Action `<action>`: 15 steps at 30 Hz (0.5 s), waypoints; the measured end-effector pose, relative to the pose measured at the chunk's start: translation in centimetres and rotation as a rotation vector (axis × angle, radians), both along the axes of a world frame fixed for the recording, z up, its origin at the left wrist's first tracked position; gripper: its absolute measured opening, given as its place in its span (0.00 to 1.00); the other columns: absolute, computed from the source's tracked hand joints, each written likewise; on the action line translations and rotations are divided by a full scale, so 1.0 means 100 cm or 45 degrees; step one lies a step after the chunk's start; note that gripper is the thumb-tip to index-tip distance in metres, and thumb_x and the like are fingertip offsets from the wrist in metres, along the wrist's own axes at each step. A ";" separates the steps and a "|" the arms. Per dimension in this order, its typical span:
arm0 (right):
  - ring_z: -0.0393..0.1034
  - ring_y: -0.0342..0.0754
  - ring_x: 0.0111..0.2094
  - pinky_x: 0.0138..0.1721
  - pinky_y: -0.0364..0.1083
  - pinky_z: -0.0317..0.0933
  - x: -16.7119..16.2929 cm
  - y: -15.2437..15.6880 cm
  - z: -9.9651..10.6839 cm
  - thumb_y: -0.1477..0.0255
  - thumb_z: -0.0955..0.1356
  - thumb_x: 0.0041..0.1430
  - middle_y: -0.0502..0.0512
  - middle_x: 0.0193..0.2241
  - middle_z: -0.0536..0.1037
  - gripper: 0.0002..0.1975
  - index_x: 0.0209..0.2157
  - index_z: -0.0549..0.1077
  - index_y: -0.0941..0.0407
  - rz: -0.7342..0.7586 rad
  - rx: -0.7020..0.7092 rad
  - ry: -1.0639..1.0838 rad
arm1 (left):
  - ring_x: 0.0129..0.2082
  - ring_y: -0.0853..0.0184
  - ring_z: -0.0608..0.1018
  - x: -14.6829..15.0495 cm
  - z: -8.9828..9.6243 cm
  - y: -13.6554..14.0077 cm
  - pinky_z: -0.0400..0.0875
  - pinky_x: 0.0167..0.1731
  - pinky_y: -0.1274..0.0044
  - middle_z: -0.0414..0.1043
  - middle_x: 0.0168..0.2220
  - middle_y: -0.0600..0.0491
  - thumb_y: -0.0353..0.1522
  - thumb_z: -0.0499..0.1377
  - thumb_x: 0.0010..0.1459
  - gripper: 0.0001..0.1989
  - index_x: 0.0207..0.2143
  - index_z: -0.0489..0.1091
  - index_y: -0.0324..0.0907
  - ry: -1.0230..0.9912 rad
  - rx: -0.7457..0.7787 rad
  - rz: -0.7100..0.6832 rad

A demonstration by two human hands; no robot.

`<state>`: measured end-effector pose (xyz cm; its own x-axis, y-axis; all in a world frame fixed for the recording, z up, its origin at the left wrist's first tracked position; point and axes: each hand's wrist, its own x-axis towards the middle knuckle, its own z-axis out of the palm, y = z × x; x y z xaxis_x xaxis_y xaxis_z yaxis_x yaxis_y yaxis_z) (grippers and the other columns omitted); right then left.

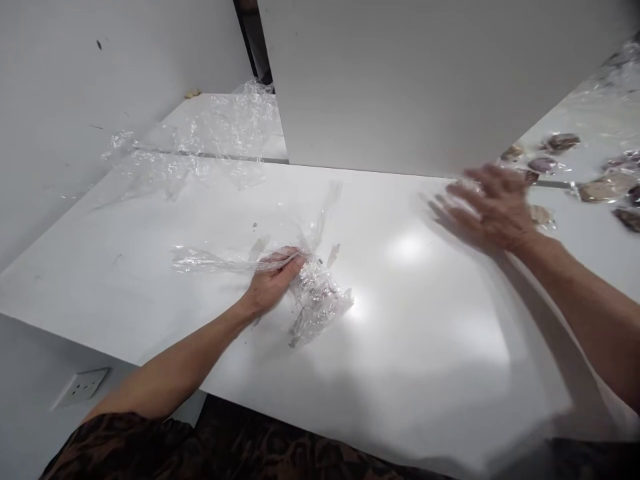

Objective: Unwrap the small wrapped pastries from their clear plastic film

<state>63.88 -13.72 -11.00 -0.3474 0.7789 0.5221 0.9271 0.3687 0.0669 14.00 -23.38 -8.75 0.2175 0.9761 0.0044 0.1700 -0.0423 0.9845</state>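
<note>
My left hand [274, 280] is closed around the gathered neck of a clear plastic bag [320, 297] over the white table. The crinkled body of the bag hangs to the right of my fingers, with something darker inside that I cannot make out. Its loose ends trail to the left and upward. Off to the right, my right hand [495, 203] is blurred by motion, its fingers stretched out and spread. Close to it lie small brown and purplish pieces in clear wrap [543, 165], and a pale wrapped piece [541, 215] sits just behind its wrist.
Crumpled clear plastic film [200, 147] is heaped at the back left of the white table [150, 300]. A tall white panel [400, 87] stands along the far edge. More wrapped pieces [603, 190] lie at the far right. A wall socket [83, 387] is below the table's left edge.
</note>
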 end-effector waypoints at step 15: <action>0.44 0.64 0.74 0.63 0.69 0.44 0.103 -0.065 0.007 0.61 0.62 0.69 0.86 0.71 0.52 0.37 0.72 0.59 0.68 -1.425 0.049 0.687 | 0.36 0.64 0.73 -0.001 -0.007 0.003 0.67 0.36 0.74 0.73 0.35 0.50 0.44 0.66 0.62 0.13 0.35 0.79 0.45 -0.042 0.053 0.015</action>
